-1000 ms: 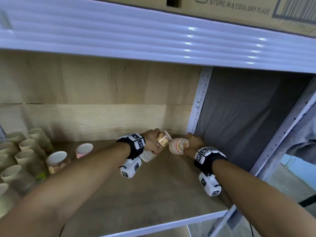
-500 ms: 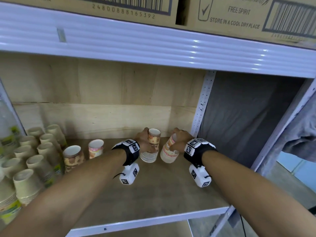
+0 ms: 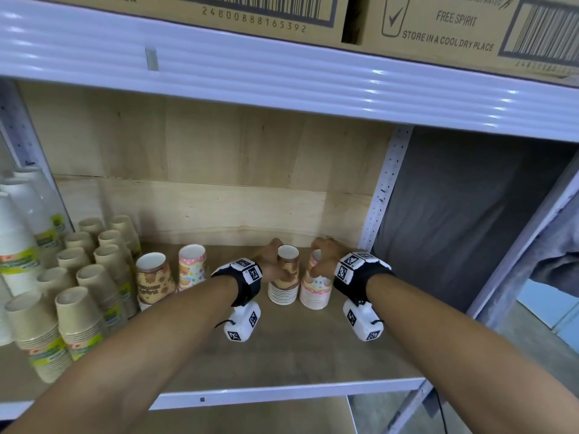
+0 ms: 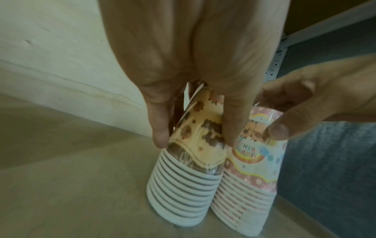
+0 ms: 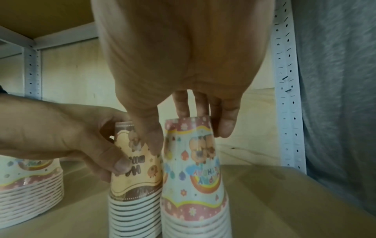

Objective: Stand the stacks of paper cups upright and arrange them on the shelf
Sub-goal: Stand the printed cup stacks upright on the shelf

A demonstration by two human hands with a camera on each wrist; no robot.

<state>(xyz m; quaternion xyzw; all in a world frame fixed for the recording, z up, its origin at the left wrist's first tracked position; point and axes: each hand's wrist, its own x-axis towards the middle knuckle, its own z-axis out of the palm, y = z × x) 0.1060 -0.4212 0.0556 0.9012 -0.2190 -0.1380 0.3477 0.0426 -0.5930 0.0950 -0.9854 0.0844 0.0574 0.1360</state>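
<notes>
Two wrapped stacks of paper cups stand rims down, side by side, at the back right of the wooden shelf board. My left hand grips the brown-and-cream bear stack near its top, thumb on one side and fingers on the other. My right hand grips the pink birthday stack the same way. In the left wrist view the bear stack touches the pink stack. The right wrist view shows the pink stack in front, with the bear stack to its left.
Another bear stack and pink stack stand upright to the left. Several kraft stacks and white stacks fill the far left. A perforated upright is just right of my hands. Overhead runs a shelf beam.
Both stacks, held tilted above the board a second ago, now stand upright on their rims next to each other. My hands stay on them.
</notes>
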